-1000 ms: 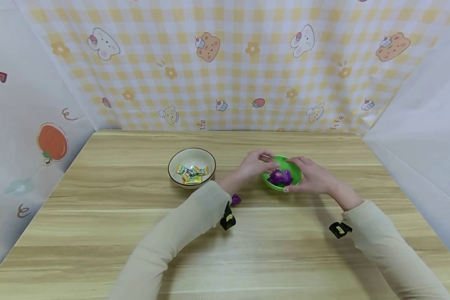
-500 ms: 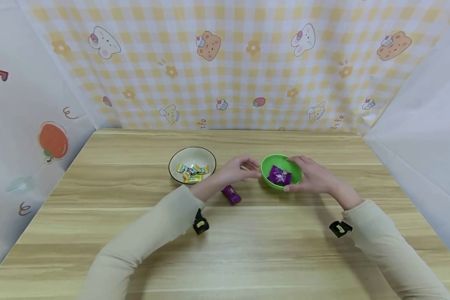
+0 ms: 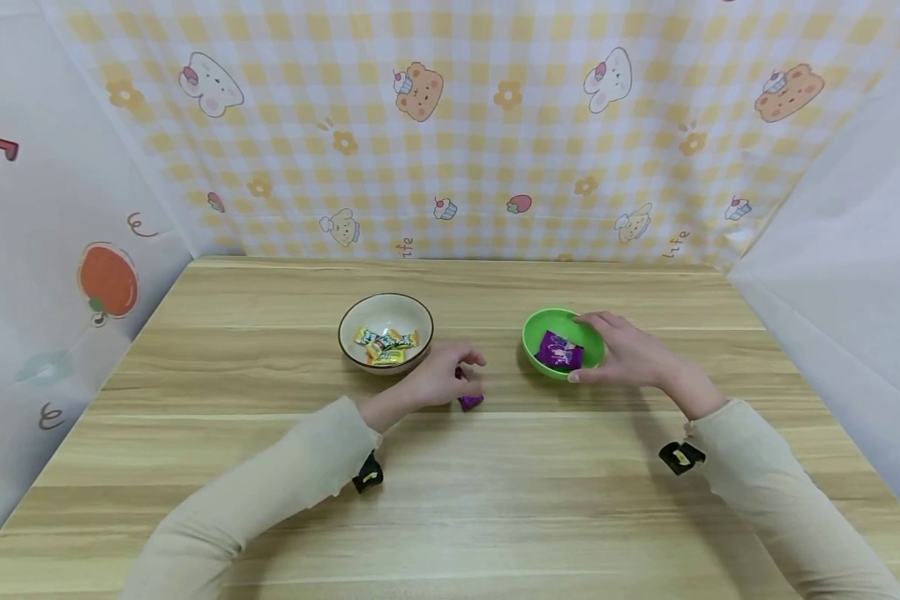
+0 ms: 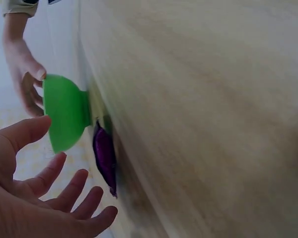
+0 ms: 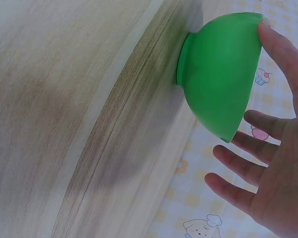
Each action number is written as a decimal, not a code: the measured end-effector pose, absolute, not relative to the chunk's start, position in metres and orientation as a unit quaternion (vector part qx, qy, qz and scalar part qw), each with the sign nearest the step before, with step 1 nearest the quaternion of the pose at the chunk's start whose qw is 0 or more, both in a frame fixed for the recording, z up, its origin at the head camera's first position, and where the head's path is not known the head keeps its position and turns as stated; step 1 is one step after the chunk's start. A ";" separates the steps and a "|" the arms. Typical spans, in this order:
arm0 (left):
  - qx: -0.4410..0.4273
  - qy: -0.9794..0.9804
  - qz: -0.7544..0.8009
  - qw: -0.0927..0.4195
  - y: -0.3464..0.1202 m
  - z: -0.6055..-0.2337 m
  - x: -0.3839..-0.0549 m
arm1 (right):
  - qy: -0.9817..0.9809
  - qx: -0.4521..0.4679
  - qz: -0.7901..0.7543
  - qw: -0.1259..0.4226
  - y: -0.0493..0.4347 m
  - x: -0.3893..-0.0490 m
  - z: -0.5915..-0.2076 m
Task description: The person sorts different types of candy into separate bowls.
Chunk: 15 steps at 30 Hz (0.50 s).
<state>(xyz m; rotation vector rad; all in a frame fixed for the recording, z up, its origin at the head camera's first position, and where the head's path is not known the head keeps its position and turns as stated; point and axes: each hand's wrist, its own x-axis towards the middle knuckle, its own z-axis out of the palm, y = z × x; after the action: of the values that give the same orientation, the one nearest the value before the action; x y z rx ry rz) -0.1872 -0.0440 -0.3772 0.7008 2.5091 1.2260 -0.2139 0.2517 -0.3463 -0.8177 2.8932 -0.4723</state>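
My left hand point(image 3: 441, 375) hovers over a purple-wrapped candy point(image 3: 470, 401) on the table, its fingers relaxed and parted. In the left wrist view a gap shows between that hand point(image 4: 49, 188) and the candy point(image 4: 105, 156). Part of the candy is hidden by the fingers in the head view. On the right, my right hand point(image 3: 628, 354) holds the rim of a small green bowl point(image 3: 543, 317), thumb at the near side and fingers at the far side. Purple-wrapped candy point(image 3: 559, 351) lies inside this bowl, which stands upright.
A cream bowl point(image 3: 352, 321) with a dark rim stands to the left, holding several yellow-wrapped candies point(image 3: 387, 356). Both bowls rest on a wood-grain table point(image 3: 495, 500). A yellow checked curtain point(image 3: 495, 150) hangs behind the table's far edge.
My left hand has moved left, from over the green bowl to the purple candy on the table. Candy now lies in the green bowl, uncovered. My right hand has stayed at the rim.
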 end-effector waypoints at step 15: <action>0.307 0.901 0.291 0.092 -0.046 -0.389 -0.180 | 0.949 -0.270 -0.156 0.050 0.252 -0.215 -0.347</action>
<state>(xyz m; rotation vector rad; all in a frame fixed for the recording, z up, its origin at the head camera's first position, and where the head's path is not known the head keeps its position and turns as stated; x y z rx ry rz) -0.1804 -0.0456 -0.3892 0.9123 2.6768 0.8656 -0.2147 0.2522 -0.3466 -0.8216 2.8895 -0.4766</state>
